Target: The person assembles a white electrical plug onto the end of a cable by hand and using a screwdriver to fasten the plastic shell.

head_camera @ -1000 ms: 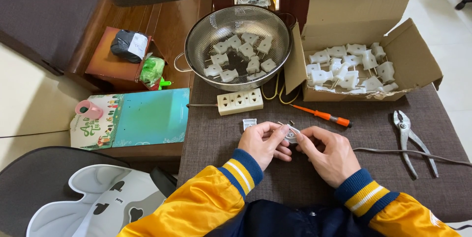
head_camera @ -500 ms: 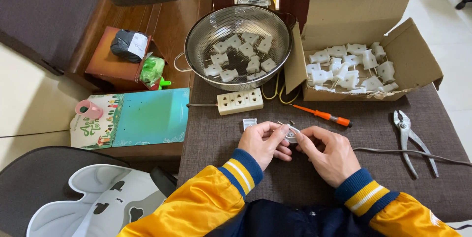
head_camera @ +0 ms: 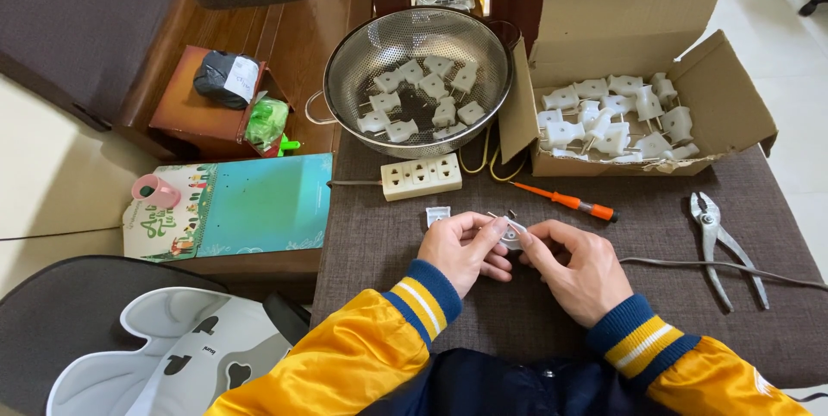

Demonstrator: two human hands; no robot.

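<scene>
My left hand (head_camera: 461, 250) and my right hand (head_camera: 576, 266) meet over the brown cloth-covered table (head_camera: 655, 235), both pinching one small white plug (head_camera: 512, 232) with metal prongs between their fingertips. A small white plug piece (head_camera: 438, 214) lies on the cloth just beyond my left hand. A thin grey cable (head_camera: 716, 267) runs off to the right from near my right hand.
A metal colander (head_camera: 349, 62) and an open cardboard box (head_camera: 733, 114) at the back each hold several white plugs. A white socket strip (head_camera: 421, 176), an orange screwdriver (head_camera: 573, 203) and pliers (head_camera: 723, 243) lie on the cloth. A teal booklet (head_camera: 250, 205) sits left.
</scene>
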